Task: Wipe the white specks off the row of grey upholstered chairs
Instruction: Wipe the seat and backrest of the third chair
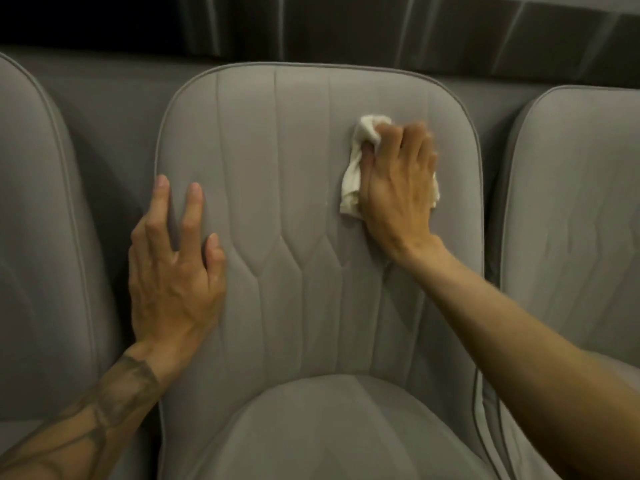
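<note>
The right hand [398, 181] lies against the upper right part of the padded back of the middle grey upholstered chair [277, 168]. Its fingers are curled over a crumpled white cloth [351, 188] and press it onto the fabric. The cloth bunches under the fingertips and along the thumb edge of this hand, with its long axis running up and down the chair back. A small corner also shows past the little-finger side.

The left hand [173, 271] holds nothing. Its fingers are straight and spread, flat on the piped left edge of the same chair back, lower than the cloth and well apart from it. It seems to be steadying the chair.

Most of the open fabric lies on the thumb side of the right hand, between the two hands, and is crossed by vertical stitched seams. A faint pale streak [327, 202] sits on the seam just beside the cloth's lower end. It may be white specks, but it is too faint to be sure. The right hand is far nearer to it, so a short sweep towards the left hand looks like the likely next stroke.

A second grey chair [571, 185] stands beyond the little-finger side, and a third grey chair [34, 202] stands beyond the left hand. Neither hand touches either of them.
</note>
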`<state>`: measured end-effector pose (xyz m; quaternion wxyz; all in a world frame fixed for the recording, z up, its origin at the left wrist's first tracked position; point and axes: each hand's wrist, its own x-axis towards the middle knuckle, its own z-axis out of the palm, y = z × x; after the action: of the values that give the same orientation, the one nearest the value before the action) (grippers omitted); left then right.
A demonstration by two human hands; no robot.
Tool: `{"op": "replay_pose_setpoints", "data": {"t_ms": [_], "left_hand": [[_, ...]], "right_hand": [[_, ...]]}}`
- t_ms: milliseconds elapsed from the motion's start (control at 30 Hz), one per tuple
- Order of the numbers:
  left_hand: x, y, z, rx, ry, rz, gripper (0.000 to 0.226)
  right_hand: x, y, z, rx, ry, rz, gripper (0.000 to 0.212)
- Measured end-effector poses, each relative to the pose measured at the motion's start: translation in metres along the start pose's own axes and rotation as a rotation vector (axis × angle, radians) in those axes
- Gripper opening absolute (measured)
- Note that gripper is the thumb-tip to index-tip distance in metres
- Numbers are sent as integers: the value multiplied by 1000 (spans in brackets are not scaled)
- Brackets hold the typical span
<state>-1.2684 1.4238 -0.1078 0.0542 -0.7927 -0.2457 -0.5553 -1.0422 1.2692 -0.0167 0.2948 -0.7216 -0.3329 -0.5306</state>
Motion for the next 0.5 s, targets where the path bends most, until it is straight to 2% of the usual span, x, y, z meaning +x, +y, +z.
{"op": "replay_pose_setpoints", "data": {"t_ms": [167, 267, 300, 400, 433, 500], "left_hand": [[0, 0, -1, 1, 3, 11, 56], [1, 0, -1, 4, 4, 13, 56], [1, 1, 0, 4, 4, 16, 56], [1, -2, 1, 14, 31, 20, 55], [1, -2, 2, 11, 35, 28, 55], [1, -3, 2, 16, 38, 32, 55]], "right_hand": [[-115, 8, -8, 10, -315, -314, 26], [-96, 15, -9, -33, -308, -416, 25], [-80, 16, -8, -37, -259, -380, 24], [-45, 13, -2, -30, -79, -107, 21], [-50, 10, -1, -35, -53, -56, 22], [-85, 8, -2, -21, -111, -81, 24]]}}
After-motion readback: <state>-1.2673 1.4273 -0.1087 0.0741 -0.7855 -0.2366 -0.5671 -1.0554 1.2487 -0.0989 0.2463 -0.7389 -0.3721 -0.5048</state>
